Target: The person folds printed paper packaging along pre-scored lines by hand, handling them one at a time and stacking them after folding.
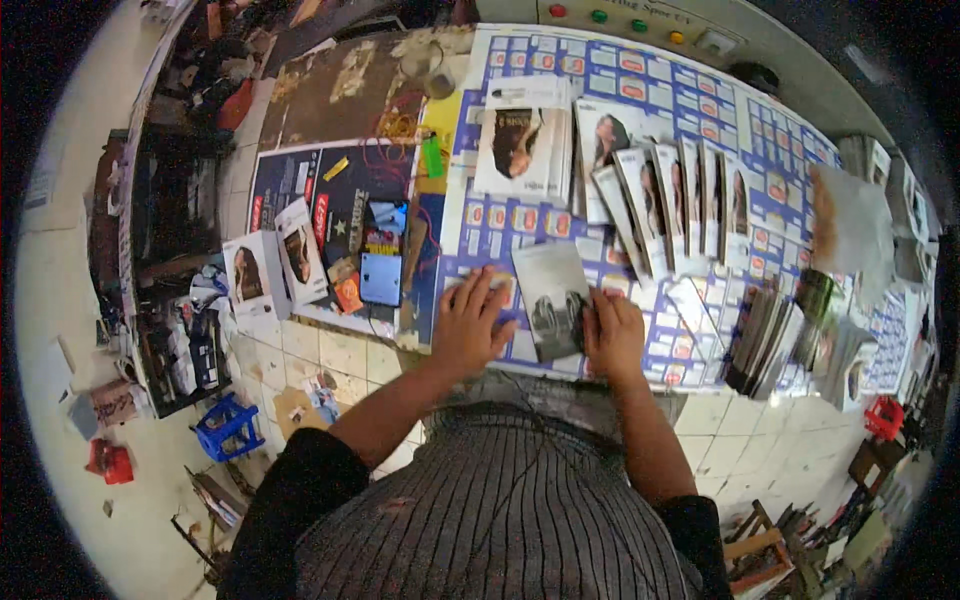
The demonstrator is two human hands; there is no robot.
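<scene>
A grey printed piece [553, 295], a flat box or folded card, lies slightly tilted on the table between my hands. Its lower part carries a dark picture. My left hand [472, 322] rests left of it, fingers spread on the table and apart from the piece. At its right edge, my right hand [613, 332] lies with fingers outstretched and touching that edge. Beyond my hands stand a stack of white printed boxes [522, 135] and a fanned row of similar flat boxes [680, 200].
On the left, a dark printed board [340, 225] carries two phones, wires and two white boxes [250, 270]. A stack of flat pieces [765, 345] stands at the table's right. Coloured buttons [598, 17] line the machine behind. A blue stool [228, 428] is on the floor.
</scene>
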